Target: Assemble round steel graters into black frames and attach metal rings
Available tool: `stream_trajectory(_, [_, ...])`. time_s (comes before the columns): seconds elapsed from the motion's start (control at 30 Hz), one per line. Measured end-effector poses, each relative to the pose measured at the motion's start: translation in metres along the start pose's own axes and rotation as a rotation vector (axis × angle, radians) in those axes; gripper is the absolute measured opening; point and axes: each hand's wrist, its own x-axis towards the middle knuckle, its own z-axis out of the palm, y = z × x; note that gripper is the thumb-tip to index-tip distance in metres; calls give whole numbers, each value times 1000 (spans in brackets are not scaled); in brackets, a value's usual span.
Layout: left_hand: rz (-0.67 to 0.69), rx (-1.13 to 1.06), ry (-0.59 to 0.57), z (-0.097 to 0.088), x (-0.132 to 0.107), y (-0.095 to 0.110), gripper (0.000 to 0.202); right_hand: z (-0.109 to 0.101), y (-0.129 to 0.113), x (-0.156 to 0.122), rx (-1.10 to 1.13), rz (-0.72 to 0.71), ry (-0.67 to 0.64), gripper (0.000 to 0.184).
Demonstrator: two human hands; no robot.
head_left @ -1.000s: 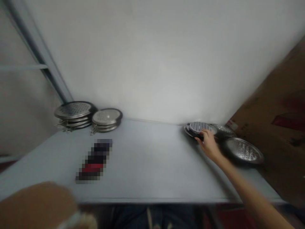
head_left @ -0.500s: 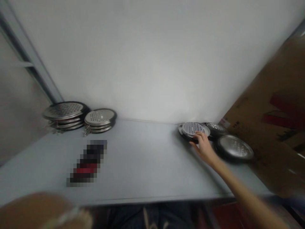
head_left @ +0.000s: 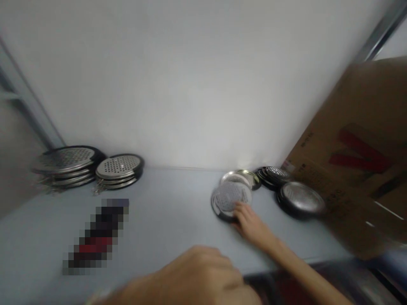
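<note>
My right hand (head_left: 249,224) has its fingers closed on the near right edge of a round metal grater (head_left: 233,197) with a black rim, right of the table's middle. Just behind that grater lie a round silver piece (head_left: 233,176) and a dark-edged disc with a yellowish shine (head_left: 253,177). Low in the view, close to the camera, is my left hand (head_left: 200,275), seen from its back and blurred. Its fingers curve away out of sight, so whether it holds anything is hidden.
Two stacks of round graters, a larger (head_left: 70,159) and a smaller (head_left: 121,165), stand at the back left. More graters (head_left: 276,173) and a shiny round one (head_left: 302,199) lie at the right beside a cardboard box (head_left: 359,169). A pixelated dark object (head_left: 98,233) lies front left.
My right hand has drawn the grater away from the right-hand pile, leftward and nearer to me. My left hand has risen from the lower left to the bottom middle. The view has shifted.
</note>
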Motion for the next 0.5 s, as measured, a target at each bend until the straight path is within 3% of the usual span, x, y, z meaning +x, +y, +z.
stream_trajectory(0.1, [-179,-4,71,16,-11,-22,7,-1,-16,5,58,1,-37,23])
stream_trajectory(0.23, [-408,108,209,56,-38,-68,14,-1,-38,16,152,-12,-99,27])
stream_trajectory(0.37, [-432,225,245,89,-61,-99,39,0,-59,31,195,-43,-125,28])
stream_trajectory(0.5, [-453,299,264,108,-75,-108,35,1,-77,47,241,-114,-139,26])
